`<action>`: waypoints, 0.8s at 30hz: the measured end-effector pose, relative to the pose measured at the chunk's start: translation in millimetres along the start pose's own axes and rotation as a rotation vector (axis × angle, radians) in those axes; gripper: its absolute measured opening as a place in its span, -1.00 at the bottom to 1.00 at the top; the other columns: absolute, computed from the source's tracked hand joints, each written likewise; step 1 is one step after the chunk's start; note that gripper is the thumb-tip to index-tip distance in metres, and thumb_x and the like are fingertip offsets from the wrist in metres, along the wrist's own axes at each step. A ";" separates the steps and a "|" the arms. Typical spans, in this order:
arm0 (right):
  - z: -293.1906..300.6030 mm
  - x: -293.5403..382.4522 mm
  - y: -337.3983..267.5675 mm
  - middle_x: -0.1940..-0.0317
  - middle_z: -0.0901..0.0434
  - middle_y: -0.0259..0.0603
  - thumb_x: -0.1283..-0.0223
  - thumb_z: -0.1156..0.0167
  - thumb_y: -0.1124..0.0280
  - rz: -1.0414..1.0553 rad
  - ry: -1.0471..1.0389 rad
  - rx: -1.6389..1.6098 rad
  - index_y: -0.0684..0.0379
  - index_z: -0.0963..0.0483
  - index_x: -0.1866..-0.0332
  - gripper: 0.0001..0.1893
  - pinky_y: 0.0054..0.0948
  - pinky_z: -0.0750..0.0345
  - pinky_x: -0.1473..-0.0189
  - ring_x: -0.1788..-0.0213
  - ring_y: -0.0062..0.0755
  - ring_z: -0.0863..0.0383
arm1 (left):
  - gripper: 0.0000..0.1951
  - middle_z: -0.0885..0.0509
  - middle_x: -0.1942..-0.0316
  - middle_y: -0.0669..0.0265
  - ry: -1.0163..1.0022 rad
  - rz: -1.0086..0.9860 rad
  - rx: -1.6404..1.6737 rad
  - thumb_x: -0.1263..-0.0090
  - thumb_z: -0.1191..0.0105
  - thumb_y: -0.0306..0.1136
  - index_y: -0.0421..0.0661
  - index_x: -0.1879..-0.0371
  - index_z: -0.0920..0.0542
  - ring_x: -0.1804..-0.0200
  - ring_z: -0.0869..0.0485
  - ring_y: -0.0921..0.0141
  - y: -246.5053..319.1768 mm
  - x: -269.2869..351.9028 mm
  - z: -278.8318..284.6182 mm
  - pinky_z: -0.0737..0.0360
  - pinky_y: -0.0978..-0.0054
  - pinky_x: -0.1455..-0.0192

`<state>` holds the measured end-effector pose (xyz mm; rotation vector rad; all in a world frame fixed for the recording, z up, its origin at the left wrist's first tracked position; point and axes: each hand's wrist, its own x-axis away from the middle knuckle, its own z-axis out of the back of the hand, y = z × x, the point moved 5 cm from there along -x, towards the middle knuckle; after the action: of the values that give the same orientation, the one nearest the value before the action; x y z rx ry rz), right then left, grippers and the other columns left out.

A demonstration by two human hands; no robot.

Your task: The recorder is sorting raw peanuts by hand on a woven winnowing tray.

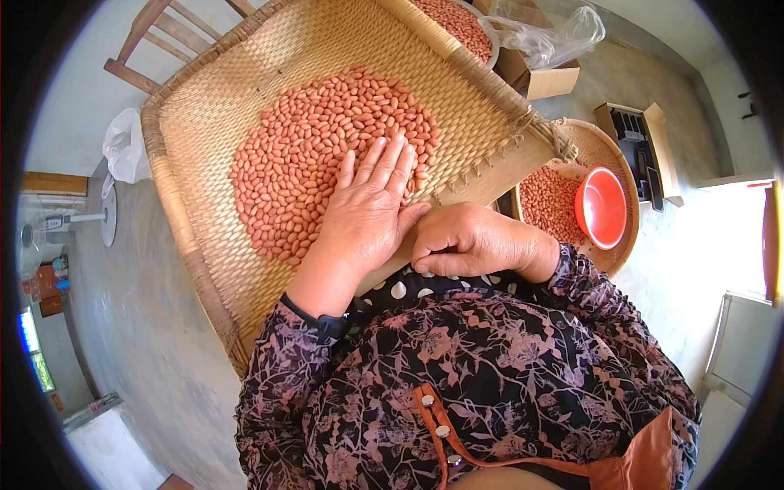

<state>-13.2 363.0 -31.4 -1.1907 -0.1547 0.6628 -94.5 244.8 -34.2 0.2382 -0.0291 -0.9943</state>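
Shelled, red-skinned peanuts (306,153) lie in a broad patch on a woven winnowing basket (202,122). My left hand (373,202) rests palm down on the right part of the patch, with its fingers stretched out and slightly apart. Close beside its thumb, my right hand (471,242) is curled into a loose fist at the basket's near wooden edge (490,177). Nothing shows in that fist, though its palm is hidden.
To the right, a round woven tray (621,254) holds more peanuts and a red plastic bowl (601,208). Beyond the basket are a basin of peanuts (456,27) and a cardboard box (551,79) under a clear plastic bag (545,37). A wooden chair (131,76) stands at the far left.
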 end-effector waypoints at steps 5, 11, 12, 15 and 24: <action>2.6 0.5 2.8 0.34 -0.64 -0.17 -0.37 -0.26 0.42 -0.005 -0.013 -0.024 0.23 -0.62 0.19 -0.89 -0.31 -0.56 0.14 0.23 -0.17 -0.66 | -0.23 -0.09 -0.63 0.17 -0.047 0.005 -0.023 -0.51 -0.04 0.02 -0.14 -0.58 -0.15 -0.64 -0.06 0.19 -2.5 -6.4 -6.2 0.11 0.06 -0.66; 3.1 1.1 3.1 0.34 -0.64 -0.17 -0.37 -0.25 0.42 0.020 -0.020 -0.035 0.25 -0.61 0.19 -0.89 -0.31 -0.56 0.13 0.23 -0.17 -0.66 | -0.21 -0.11 -0.62 0.10 0.059 -0.016 -0.016 -0.52 -0.01 0.04 -0.17 -0.58 -0.12 -0.65 -0.05 0.17 -4.0 -23.7 1.0 0.12 0.10 -0.66; 3.5 1.1 2.4 0.34 -0.64 -0.17 -0.37 -0.25 0.42 0.020 -0.021 -0.036 0.25 -0.61 0.19 -0.89 -0.31 -0.56 0.13 0.23 -0.17 -0.66 | -0.21 -0.11 -0.62 0.10 0.059 -0.016 -0.016 -0.52 -0.01 0.04 -0.17 -0.58 -0.12 -0.65 -0.05 0.17 -5.0 -25.7 -2.5 0.12 0.10 -0.66; 3.5 1.7 0.4 0.34 -0.64 -0.17 -0.37 -0.25 0.43 0.016 -0.028 -0.064 0.25 -0.61 0.20 -0.90 -0.31 -0.56 0.14 0.23 -0.17 -0.66 | -0.21 -0.11 -0.62 0.08 -0.006 0.004 -0.048 -0.52 -0.01 0.05 -0.17 -0.58 -0.11 -0.65 -0.04 0.18 -8.7 -27.7 -13.4 0.13 0.12 -0.67; 6.9 2.6 -1.6 0.37 -0.63 -0.12 -0.31 -0.28 0.42 0.019 -0.049 -0.126 0.23 -0.61 0.22 -0.90 -0.30 -0.56 0.21 0.27 -0.10 -0.66 | -0.27 -0.18 -0.59 0.05 0.111 0.183 -0.024 -0.52 -0.03 -0.07 -0.19 -0.56 -0.16 -0.63 -0.10 0.14 -44.6 27.6 53.1 0.06 0.08 -0.65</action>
<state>-13.5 369.7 -28.0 -1.2987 -0.2293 0.7073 -123.3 188.7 5.7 0.2635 0.0619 -0.7983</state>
